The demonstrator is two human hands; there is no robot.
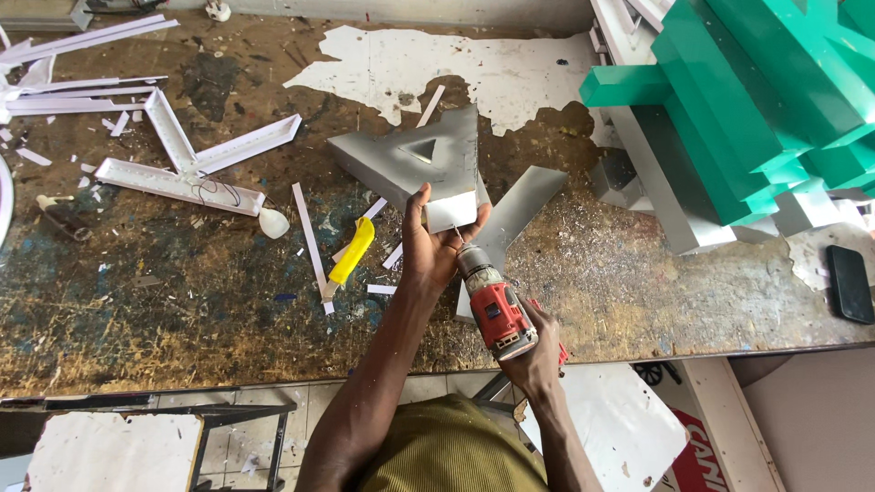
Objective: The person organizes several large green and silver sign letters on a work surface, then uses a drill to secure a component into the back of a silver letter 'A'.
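A grey metal channel letter with a triangular hole (410, 157) lies on the worn workbench (182, 301). My left hand (428, 244) grips the letter's near leg at its end. My right hand (538, 351) holds a red and grey cordless drill (492, 305), its bit pointing up at that near end of the letter, right beside my left palm. A flat grey metal strip (519, 211) leans out from under the letter to the right.
A yellow-handled knife (350, 255) and white strips lie left of the letter. A white LED frame piece (187, 164) sits at the left. Green and silver channel letters (747, 109) are stacked at the right, with a black phone (849, 282) near the bench edge.
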